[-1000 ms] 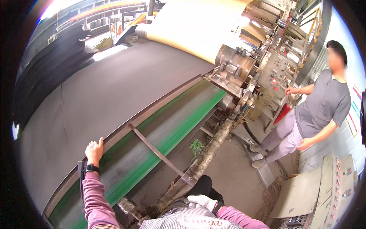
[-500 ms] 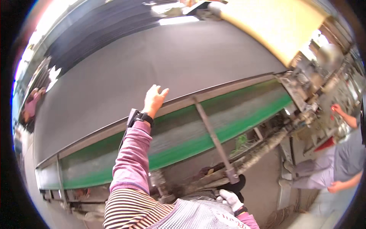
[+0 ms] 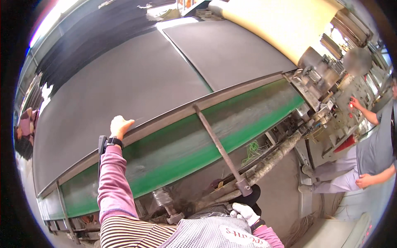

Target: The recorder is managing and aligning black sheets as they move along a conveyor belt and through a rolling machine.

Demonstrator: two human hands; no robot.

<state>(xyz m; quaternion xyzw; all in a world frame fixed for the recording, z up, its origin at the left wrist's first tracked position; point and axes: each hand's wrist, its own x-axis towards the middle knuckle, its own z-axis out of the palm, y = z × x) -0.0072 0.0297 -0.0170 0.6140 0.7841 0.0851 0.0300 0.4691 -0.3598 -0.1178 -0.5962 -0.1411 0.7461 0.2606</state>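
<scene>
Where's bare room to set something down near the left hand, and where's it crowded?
Widest free patch: the left dark sheet, beyond the rail and left hand. The right dark sheet is bare between the gap and yellow sheet. The green belt is open either side of the slanted bar. Crowded: below the belt, around the pipe and green string.

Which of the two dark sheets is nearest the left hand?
The left sheet: the left hand is at its near edge. The right sheet lies across the narrow gap, beside the yellow band.
</scene>
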